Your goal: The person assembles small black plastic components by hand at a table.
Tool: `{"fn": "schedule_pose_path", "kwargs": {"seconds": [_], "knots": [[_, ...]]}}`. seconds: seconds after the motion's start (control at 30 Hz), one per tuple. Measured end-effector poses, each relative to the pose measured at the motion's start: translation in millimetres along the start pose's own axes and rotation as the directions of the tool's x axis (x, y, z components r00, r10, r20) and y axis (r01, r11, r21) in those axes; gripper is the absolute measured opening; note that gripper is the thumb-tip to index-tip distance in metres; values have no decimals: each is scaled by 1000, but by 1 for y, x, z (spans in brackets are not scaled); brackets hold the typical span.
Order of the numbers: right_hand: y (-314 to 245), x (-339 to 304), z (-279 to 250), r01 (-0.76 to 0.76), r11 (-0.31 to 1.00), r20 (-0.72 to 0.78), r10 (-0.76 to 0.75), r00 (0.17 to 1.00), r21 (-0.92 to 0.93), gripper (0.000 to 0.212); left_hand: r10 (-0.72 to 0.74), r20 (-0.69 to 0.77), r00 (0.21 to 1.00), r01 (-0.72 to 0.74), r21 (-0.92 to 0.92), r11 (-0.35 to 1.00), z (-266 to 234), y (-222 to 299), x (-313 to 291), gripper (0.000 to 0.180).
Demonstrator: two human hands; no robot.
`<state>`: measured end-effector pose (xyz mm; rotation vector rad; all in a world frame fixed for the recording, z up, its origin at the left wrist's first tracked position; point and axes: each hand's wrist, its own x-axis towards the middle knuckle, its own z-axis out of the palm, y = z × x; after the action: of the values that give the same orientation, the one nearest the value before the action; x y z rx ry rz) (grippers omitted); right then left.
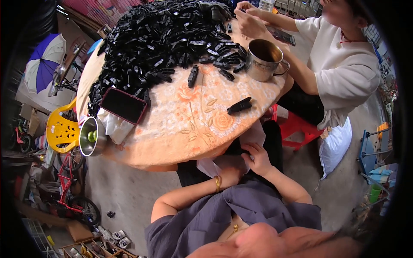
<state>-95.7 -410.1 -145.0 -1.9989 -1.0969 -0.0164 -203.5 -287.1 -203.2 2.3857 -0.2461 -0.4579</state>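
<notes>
Both my hands are low at the near edge of the table, over my lap, with a thin white cloth (210, 167) around them. My left hand (231, 175), below a gold bracelet, lies against this cloth; its fingers are hidden. My right hand (257, 160) has its fingers bent over the cloth, thumb a little apart. Above them on the table, a black plastic piece (239, 105) lies by itself near the edge. Another black piece (193, 76) lies further in, short of a large heap of similar black pieces (159, 41).
On the orange flowered tablecloth (167, 148) are a dark-screened phone (123, 105) and a steel mug (264, 60). A metal cup (92, 136) with green fruit hangs at the left edge, by a yellow chair (62, 129). Across to the right, a person (344, 73) handles something small, near a red stool (297, 129).
</notes>
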Motion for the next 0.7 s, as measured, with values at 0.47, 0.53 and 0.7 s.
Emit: {"fn": "schedule_pose_path", "kwargs": {"seconds": [0.47, 0.53, 0.7], "knots": [[-41, 181, -42, 289, 932, 151, -261, 954, -218, 27, 87, -38, 996, -84, 67, 994, -14, 5, -6, 20], [-50, 205, -27, 482, 873, 143, -468, 872, -80, 27, 64, -16, 998, -64, 38, 997, -18, 3, -6, 21], [-48, 258, 7, 414, 888, 257, -360, 897, -199, 34, 28, 49, 998, -19, -188, 982, -56, 4, -6, 26]]}}
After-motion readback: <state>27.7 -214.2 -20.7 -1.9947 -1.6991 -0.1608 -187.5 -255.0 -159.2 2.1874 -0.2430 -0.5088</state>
